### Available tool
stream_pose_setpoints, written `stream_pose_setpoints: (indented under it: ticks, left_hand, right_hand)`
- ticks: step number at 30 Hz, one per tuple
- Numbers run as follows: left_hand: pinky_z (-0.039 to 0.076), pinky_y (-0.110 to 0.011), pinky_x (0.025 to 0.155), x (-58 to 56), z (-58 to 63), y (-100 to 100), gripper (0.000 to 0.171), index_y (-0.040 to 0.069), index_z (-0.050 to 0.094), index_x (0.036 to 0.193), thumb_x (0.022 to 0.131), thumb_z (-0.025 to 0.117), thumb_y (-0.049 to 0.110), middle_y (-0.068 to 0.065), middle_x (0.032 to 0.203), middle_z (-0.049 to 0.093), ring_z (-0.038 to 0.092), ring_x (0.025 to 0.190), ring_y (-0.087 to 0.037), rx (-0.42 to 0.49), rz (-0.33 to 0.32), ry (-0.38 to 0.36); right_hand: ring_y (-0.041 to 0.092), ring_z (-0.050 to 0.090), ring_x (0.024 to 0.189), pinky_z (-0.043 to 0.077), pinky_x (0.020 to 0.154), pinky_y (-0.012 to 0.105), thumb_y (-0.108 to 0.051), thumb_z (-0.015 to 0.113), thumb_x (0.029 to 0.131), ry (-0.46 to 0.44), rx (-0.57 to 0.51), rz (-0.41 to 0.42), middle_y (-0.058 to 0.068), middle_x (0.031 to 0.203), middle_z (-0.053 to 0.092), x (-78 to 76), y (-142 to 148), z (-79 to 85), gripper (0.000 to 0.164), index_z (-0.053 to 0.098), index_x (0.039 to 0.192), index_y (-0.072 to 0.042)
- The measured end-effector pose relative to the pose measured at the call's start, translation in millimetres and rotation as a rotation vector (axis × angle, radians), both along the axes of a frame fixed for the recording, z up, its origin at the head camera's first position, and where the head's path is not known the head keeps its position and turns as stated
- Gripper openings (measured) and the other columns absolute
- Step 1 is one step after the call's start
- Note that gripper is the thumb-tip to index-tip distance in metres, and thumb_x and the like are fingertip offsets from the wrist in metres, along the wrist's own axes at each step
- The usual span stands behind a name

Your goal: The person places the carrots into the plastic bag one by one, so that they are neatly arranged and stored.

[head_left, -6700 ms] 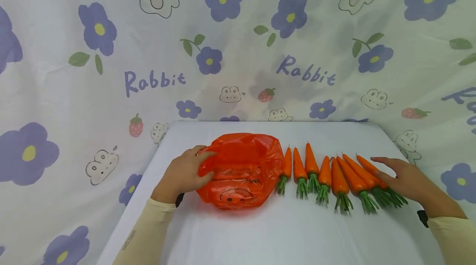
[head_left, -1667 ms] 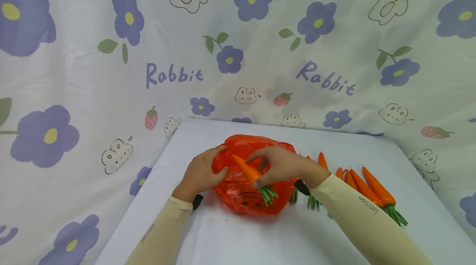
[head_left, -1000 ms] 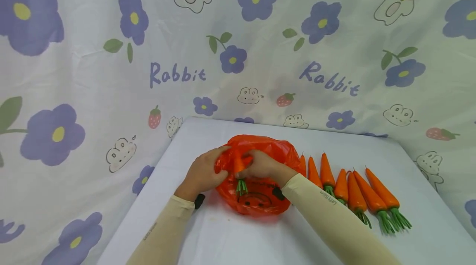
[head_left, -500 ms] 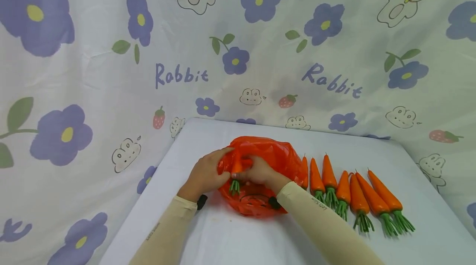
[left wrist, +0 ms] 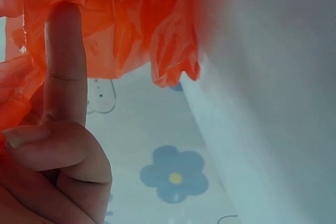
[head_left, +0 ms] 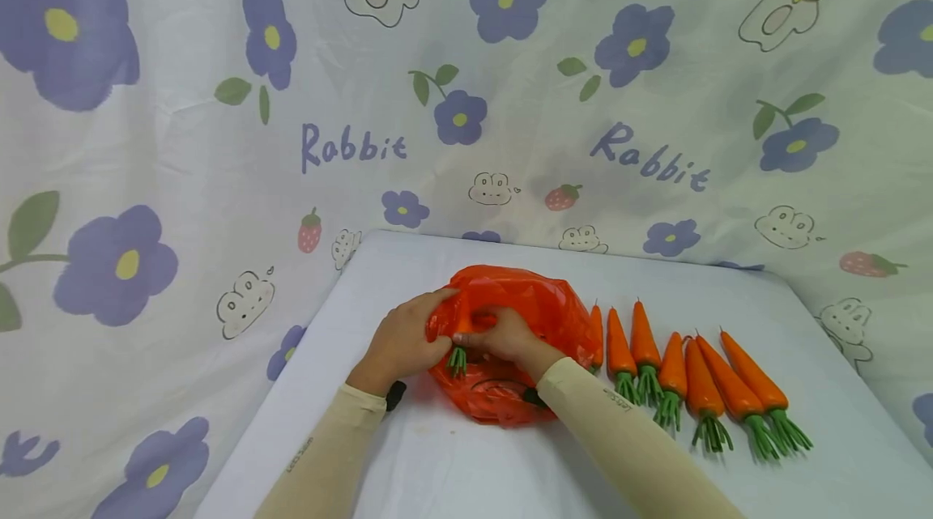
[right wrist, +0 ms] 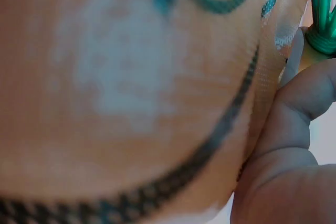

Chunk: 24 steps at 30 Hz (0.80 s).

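Orange carrot (head_left: 464, 320) points into open red bag (head_left: 560, 318)

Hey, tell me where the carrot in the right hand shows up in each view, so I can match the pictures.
Head: carrot below centre, held by the right hand.
Left wrist: cannot be made out.
Right wrist: green stems at the upper right edge.
Shared landmark: the red plastic bag, around centre in head, upper left in left wrist, filling most of right wrist.

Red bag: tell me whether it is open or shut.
Open. In the head view the red bag gapes, its inner side showing, with a carrot held at its mouth.
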<state>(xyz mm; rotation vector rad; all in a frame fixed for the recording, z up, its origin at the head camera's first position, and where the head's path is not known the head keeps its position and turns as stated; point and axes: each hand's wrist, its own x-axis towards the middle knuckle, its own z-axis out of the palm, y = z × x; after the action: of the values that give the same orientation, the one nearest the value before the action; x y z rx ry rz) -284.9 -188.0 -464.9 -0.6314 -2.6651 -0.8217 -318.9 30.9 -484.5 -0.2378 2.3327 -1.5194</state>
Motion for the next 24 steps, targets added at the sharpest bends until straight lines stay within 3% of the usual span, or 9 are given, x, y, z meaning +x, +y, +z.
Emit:
stream_pose_setpoints:
  ticks: [6, 13, 16, 20, 24]
  left_hand:
    - [0.057, -0.050, 0.097, 0.3, 1.0, 2, 0.069, 0.024, 0.059, 0.149, 0.082, 0.073, 0.023, 0.001, 0.138, 0.067, 0.067, 0.119, -0.024, -0.004, -0.006, 0.024]
    - [0.056, -0.051, 0.099, 1.9, 1.0, 5, 0.067, 0.024, 0.060, 0.148, 0.084, 0.075, 0.025, 0.001, 0.140, 0.066, 0.067, 0.121, -0.025, -0.010, 0.010, 0.014]
    - [0.056, -0.052, 0.099, 2.9, 1.7, 5, 0.066, 0.023, 0.060, 0.148, 0.084, 0.076, 0.026, 0.000, 0.140, 0.066, 0.067, 0.121, -0.025, -0.006, 0.010, 0.022]
    - [0.056, -0.050, 0.099, 3.0, 2.0, 5, 0.066, 0.023, 0.060, 0.148, 0.084, 0.075, 0.026, 0.001, 0.139, 0.066, 0.067, 0.121, -0.025, -0.017, 0.011, 0.025]
    - [0.056, -0.050, 0.098, 4.7, 1.9, 3, 0.066, 0.023, 0.060, 0.148, 0.083, 0.074, 0.024, 0.002, 0.139, 0.066, 0.067, 0.121, -0.024, -0.013, 0.028, 0.032]
  right_hand:
    - [0.028, 0.063, 0.101, 0.062, 0.077, 0.036, -0.048, 0.092, 0.077, 0.010, 0.002, -0.012, 0.003, 0.115, 0.071, -1.0, 0, -2.0, 0.065, 0.072, 0.130, -0.015]
    - [0.026, 0.063, 0.108, 0.058, 0.097, 0.044, -0.050, 0.093, 0.075, 0.055, 0.080, -0.027, 0.000, 0.117, 0.070, -1.2, 2, -1.8, 0.073, 0.068, 0.133, -0.013]
    - [0.025, 0.064, 0.107, 0.058, 0.097, 0.044, -0.053, 0.093, 0.075, 0.053, 0.120, -0.017, 0.000, 0.116, 0.070, -0.8, 3, 2.8, 0.075, 0.068, 0.133, -0.013]
    - [0.023, 0.067, 0.099, 0.061, 0.085, 0.039, -0.053, 0.094, 0.072, 0.049, 0.149, 0.012, 0.002, 0.112, 0.070, 0.7, 7, 14.3, 0.078, 0.066, 0.132, -0.011]
    - [0.024, 0.068, 0.098, 0.062, 0.084, 0.040, -0.055, 0.094, 0.072, 0.134, 0.227, 0.052, 0.005, 0.115, 0.071, 2.5, 8, 29.9, 0.083, 0.064, 0.136, -0.010]
